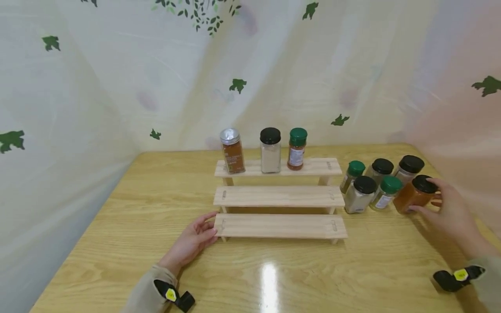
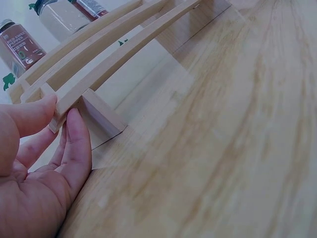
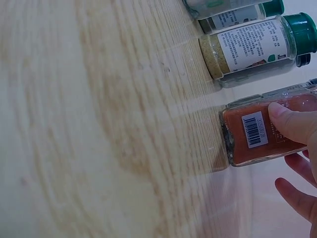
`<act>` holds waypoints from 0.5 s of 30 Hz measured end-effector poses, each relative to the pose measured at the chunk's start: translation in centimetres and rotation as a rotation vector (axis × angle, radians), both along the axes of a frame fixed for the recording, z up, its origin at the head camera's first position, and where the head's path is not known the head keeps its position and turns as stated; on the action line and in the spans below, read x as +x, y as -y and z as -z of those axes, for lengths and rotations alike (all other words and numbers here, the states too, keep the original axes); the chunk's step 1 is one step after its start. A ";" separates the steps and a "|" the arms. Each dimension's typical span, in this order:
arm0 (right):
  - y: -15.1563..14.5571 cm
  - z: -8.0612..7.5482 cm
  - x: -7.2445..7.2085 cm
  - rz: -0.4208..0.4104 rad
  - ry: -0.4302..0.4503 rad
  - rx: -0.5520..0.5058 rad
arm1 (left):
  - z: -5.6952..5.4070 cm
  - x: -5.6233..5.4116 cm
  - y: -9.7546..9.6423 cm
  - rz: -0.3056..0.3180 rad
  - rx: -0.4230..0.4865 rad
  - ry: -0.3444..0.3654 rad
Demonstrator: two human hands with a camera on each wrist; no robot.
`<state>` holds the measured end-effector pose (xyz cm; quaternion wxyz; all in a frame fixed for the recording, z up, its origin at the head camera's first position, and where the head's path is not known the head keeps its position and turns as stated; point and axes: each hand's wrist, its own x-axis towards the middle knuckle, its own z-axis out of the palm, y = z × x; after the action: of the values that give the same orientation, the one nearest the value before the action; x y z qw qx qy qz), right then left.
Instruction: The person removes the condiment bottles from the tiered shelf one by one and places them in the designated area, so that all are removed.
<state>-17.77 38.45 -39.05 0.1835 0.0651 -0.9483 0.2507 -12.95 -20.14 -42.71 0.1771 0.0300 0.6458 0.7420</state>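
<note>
A three-tier wooden rack (image 1: 279,225) stands on the table. My left hand (image 1: 194,238) pinches the left end of its lowest shelf; in the left wrist view the thumb (image 2: 39,115) lies on top and the fingers curl beneath. At the right, my right hand (image 1: 450,213) holds an orange-brown spice jar (image 1: 412,198) with a black lid. In the right wrist view the thumb presses on that jar (image 3: 257,130) beside its barcode label, and its base is at the tabletop. The rack's top shelf carries a silver-capped jar (image 1: 233,156), a black-lidded jar (image 1: 270,154) and a green-lidded jar (image 1: 296,152).
Next to the held jar stand several other spice jars, among them a black-lidded pale one (image 1: 358,198) and a green-lidded one (image 1: 383,198), close to the rack's right end. A white curtain (image 1: 188,100) with leaf prints hangs behind the wooden table (image 1: 129,217).
</note>
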 end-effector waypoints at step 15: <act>-0.1 -0.4 0.1 -0.021 0.010 -0.017 | 0.2 -0.2 -0.1 -0.012 -0.013 0.012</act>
<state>-17.64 38.59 -38.61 0.1767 0.0723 -0.9462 0.2611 -13.11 -20.05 -42.86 0.1767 0.0208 0.6498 0.7390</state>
